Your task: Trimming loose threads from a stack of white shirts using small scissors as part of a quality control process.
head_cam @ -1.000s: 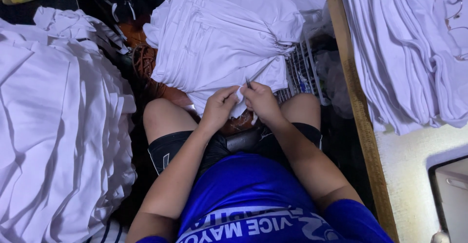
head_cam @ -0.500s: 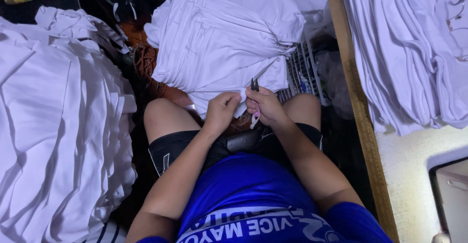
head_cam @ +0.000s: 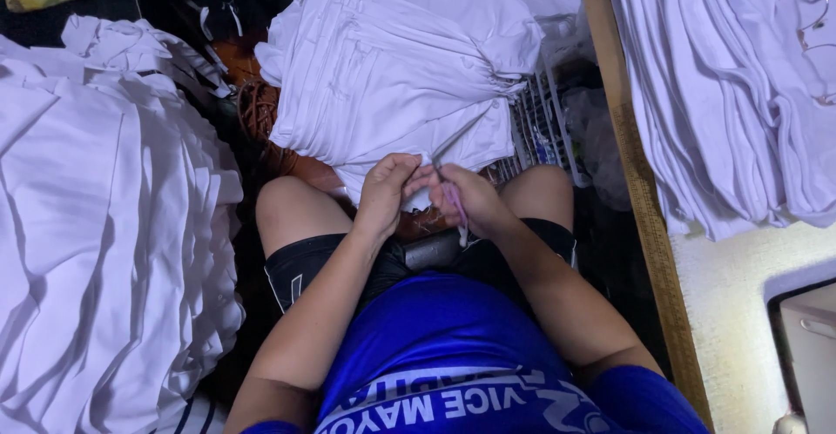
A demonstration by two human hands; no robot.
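Note:
A thick stack of folded white garments (head_cam: pixel 392 77) lies in front of my knees. My left hand (head_cam: pixel 389 192) pinches the near edge of that white cloth, fingers closed on it. My right hand (head_cam: pixel 470 197) is beside it, closed around a small pair of thread snips with a pale handle (head_cam: pixel 455 203), blades pointing toward the cloth edge. Both hands touch over my lap, between my bare knees.
A large heap of white garments (head_cam: pixel 96 225) fills the left side. More white garments (head_cam: pixel 731 86) hang over a wooden-edged table (head_cam: pixel 640 190) at the right. A wire basket (head_cam: pixel 544 125) sits behind my right knee, and a woven basket (head_cam: pixel 257 112) behind the left.
My right hand turned the snips from pointing up at the stack to lying low in the hand. Both hands stayed at the cloth's edge.

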